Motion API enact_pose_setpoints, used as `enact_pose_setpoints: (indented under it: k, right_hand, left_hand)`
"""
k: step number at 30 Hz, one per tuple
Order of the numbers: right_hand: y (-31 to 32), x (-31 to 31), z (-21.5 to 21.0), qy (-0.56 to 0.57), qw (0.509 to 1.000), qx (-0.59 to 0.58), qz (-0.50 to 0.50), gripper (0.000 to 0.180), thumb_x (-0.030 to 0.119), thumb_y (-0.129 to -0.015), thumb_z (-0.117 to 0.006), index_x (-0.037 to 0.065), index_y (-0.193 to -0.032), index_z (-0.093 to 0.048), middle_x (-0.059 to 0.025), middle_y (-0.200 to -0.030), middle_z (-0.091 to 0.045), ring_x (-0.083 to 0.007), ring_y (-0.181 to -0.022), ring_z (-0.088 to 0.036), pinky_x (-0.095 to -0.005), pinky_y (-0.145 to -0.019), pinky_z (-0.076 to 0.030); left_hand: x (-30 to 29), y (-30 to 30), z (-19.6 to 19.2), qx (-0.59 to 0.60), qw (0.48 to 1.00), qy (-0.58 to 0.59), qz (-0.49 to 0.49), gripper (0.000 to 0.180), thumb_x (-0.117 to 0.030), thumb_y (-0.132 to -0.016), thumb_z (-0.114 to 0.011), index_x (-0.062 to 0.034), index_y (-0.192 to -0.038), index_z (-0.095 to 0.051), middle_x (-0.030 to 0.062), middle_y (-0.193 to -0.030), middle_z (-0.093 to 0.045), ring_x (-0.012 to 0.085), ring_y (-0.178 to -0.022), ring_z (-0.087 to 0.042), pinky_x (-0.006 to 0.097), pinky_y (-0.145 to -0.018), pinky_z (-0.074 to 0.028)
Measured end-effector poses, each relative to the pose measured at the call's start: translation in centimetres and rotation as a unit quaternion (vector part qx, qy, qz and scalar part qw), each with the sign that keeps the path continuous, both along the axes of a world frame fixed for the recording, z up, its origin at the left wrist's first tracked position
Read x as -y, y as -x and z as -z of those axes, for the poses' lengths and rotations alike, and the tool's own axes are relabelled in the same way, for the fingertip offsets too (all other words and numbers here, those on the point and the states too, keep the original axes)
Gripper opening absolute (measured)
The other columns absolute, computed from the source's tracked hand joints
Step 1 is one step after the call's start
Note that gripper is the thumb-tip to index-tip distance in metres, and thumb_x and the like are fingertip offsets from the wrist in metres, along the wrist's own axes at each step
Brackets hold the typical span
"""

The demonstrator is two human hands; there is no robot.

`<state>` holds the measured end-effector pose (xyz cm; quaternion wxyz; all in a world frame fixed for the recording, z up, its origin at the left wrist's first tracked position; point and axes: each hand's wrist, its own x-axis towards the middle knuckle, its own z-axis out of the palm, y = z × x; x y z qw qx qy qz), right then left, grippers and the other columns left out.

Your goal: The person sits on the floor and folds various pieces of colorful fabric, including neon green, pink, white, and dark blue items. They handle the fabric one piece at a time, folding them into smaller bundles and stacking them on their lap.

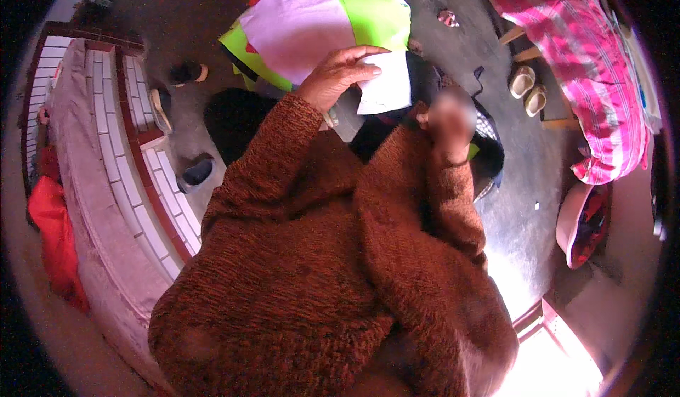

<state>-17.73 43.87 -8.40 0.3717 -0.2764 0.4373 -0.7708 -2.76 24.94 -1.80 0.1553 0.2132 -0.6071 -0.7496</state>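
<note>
My left hand (338, 75) reaches forward from a rust-brown sweater sleeve and pinches the top edge of a white paper sheet (388, 85). Just beyond it lies a stack of coloured sheets, with a pale lilac one (297, 25) on top of neon green ones (372, 11) and a red edge showing. My right hand (450, 119) is raised close to the camera beside the white sheet. It is blurred, so its fingers and anything it holds cannot be made out.
A white-tiled ledge with red-brown edging (120, 149) curves along the left, and a red cloth (53, 234) lies beside it. Dark shoes (188, 72) and beige slippers (528, 89) sit on the dark floor. A pink plaid cloth (581, 50) is at upper right, above a pale basin (577, 220).
</note>
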Motion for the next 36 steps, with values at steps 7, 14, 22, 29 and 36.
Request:
enact_pose_setpoints:
  k: [7,14,22,29,36]
  right_hand:
    - [0.3,-0.7,0.2,-0.098,0.994,-0.001,0.053,0.014,0.008,-0.089,-0.048,0.006,-0.103,-0.051,-0.0059,-0.075,-0.060,-0.0144,-0.070,-0.057,-0.0250,-0.063,-0.044]
    - [0.5,-0.6,0.1,-0.137,0.988,0.021,0.069,0.011,0.013,-0.089,-0.051,0.008,-0.099,-0.053,-0.0039,-0.073,-0.059,-0.0143,-0.069,-0.058,-0.0243,-0.059,-0.043]
    - [0.8,-0.5,1.2,-0.191,0.976,0.005,0.106,0.010,0.013,-0.088,-0.053,0.008,-0.097,-0.054,-0.0039,-0.072,-0.059,-0.0147,-0.067,-0.058,-0.0236,-0.056,-0.044]
    - [3.4,-1.8,1.8,-0.206,0.964,0.127,0.114,0.011,0.011,-0.088,-0.051,0.007,-0.098,-0.054,-0.0070,-0.071,-0.058,-0.0172,-0.066,-0.059,-0.0272,-0.054,-0.045]
    - [6.9,-9.9,11.0,-0.304,0.925,0.174,0.151,0.016,0.012,-0.086,-0.053,0.003,-0.099,-0.053,-0.0084,-0.076,-0.057,-0.0217,-0.067,-0.060,-0.0312,-0.056,-0.049]
  left_hand:
    - [6.9,-0.4,-3.2,-0.008,0.979,0.109,-0.169,0.035,-0.012,-0.080,-0.058,-0.0042,-0.115,-0.055,0.0017,-0.086,-0.059,0.0092,-0.075,-0.056,0.024,-0.069,-0.047]
    - [15.1,-3.4,-3.2,-0.073,0.921,0.090,-0.371,0.039,-0.009,-0.080,-0.059,-0.0024,-0.117,-0.049,0.0089,-0.095,-0.060,0.0164,-0.075,-0.061,0.025,-0.053,-0.050]
    - [17.4,-6.9,3.5,0.185,0.847,0.255,-0.427,0.055,-0.008,-0.073,-0.066,-0.0063,-0.122,-0.041,0.0102,-0.090,-0.059,0.0192,-0.069,-0.059,0.032,-0.061,-0.049]
    - [15.6,-3.6,1.2,0.203,0.643,0.662,-0.328,0.041,-0.022,-0.070,-0.068,-0.0111,-0.107,-0.055,0.0137,-0.107,-0.055,0.0322,-0.101,-0.051,0.043,-0.087,-0.039]
    - [13.0,1.0,4.1,0.252,0.666,0.678,-0.181,0.052,-0.041,-0.082,-0.051,-0.0130,-0.125,-0.044,0.0121,-0.132,-0.041,0.0293,-0.123,-0.036,0.046,-0.102,-0.023]
